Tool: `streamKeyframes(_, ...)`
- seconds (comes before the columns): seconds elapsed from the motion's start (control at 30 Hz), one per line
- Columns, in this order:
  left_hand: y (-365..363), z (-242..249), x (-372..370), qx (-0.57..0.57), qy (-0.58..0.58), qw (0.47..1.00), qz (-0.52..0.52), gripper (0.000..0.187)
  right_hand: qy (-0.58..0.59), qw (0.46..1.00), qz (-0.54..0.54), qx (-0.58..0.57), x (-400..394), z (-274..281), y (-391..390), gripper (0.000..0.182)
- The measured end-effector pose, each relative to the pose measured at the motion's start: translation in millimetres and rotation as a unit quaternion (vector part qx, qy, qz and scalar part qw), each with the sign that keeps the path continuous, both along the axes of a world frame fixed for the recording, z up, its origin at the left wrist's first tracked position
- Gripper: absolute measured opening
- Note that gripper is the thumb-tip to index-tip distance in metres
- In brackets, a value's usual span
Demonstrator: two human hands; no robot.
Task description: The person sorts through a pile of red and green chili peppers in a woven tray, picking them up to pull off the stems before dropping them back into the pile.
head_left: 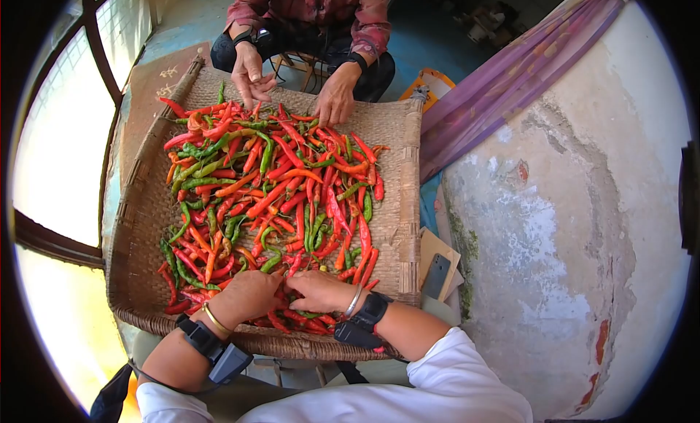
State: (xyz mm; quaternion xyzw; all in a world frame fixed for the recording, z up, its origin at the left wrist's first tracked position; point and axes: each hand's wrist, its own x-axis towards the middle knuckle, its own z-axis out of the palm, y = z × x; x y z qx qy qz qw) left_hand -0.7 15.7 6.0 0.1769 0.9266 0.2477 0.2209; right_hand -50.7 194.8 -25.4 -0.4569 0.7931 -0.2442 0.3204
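A large woven tray (397, 168) holds a heap of red, orange and green chili peppers (277, 190). My left hand (244, 295) rests curled on the peppers at the near edge. My right hand (317, 290) lies beside it, fingers bent down among the red peppers; whether either hand grips a pepper is hidden. Both wrists carry black bands. Across the tray a seated person has one hand (251, 77) raised over the far peppers and the other hand (335, 102) resting on the tray.
A phone (437, 276) lies on cardboard right of the tray. A peeling wall (569, 204) stands at right with a purple cloth (510, 66) hanging along it. Bright windows (65, 131) fill the left. A wooden stool (302, 66) sits under the other person.
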Motion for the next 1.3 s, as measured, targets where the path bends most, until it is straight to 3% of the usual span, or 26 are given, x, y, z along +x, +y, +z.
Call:
streamKeyframes(0.1,-1,2,0,0.015,0.005,1.0,-0.004,0.033,-0.021,0.999,-0.017,0.03,1,0,-2,0.029)
streamKeyframes(0.33,3,-12,3,-0.007,0.002,0.999,0.04,0.038,-0.096,0.992,-0.06,-0.049,0,-1,-6,0.028)
streamKeyframes(0.4,1,-7,0,0.035,-0.008,0.998,0.052,0.036,-0.108,0.99,-0.064,-0.064,-1,3,-7,0.027)
streamKeyframes(0.47,1,-6,-3,0.068,-0.011,0.994,0.083,0.036,-0.236,0.95,-0.157,-0.13,-2,7,-9,0.02)
streamKeyframes(0.57,5,-3,-3,0.134,-0.003,0.984,0.119,0.034,-0.338,0.909,-0.221,-0.102,-6,20,-10,0.016)
streamKeyframes(0.73,7,7,-2,0.175,0.011,0.976,0.13,0.032,-0.348,0.899,-0.242,-0.113,-3,22,-9,0.014)
streamKeyframes(0.8,8,10,-3,0.223,0.016,0.962,0.155,0.031,-0.39,0.863,-0.287,-0.147,-3,18,-8,0.012)
streamKeyframes(0.97,4,9,-4,0.196,0.004,0.972,0.13,0.029,-0.43,0.812,-0.351,-0.178,-18,25,2,0.009)
streamKeyframes(1.07,3,1,-3,0.251,-0.024,0.956,0.152,0.028,-0.467,0.735,-0.404,-0.28,-33,31,8,0.008)
streamKeyframes(1.1,2,0,-2,0.285,-0.037,0.943,0.167,0.028,-0.467,0.735,-0.404,-0.28,-42,32,13,0.008)
streamKeyframes(1.13,1,0,-1,0.285,-0.037,0.943,0.168,0.028,-0.479,0.692,-0.394,-0.37,-51,31,20,0.012)
streamKeyframes(1.17,0,1,-1,0.251,-0.009,0.955,0.158,0.027,-0.486,0.641,-0.381,-0.455,-59,32,25,0.016)
streamKeyframes(1.2,0,2,-2,0.216,0.019,0.965,0.148,0.026,-0.486,0.641,-0.38,-0.455,-65,39,27,0.016)
streamKeyframes(1.27,-1,4,-3,0.166,0.05,0.974,0.144,0.025,-0.471,0.506,-0.433,-0.578,-72,54,27,0.025)
streamKeyframes(1.3,-1,5,-4,0.114,0.082,0.98,0.139,0.025,-0.47,0.506,-0.433,-0.579,-72,50,29,0.025)
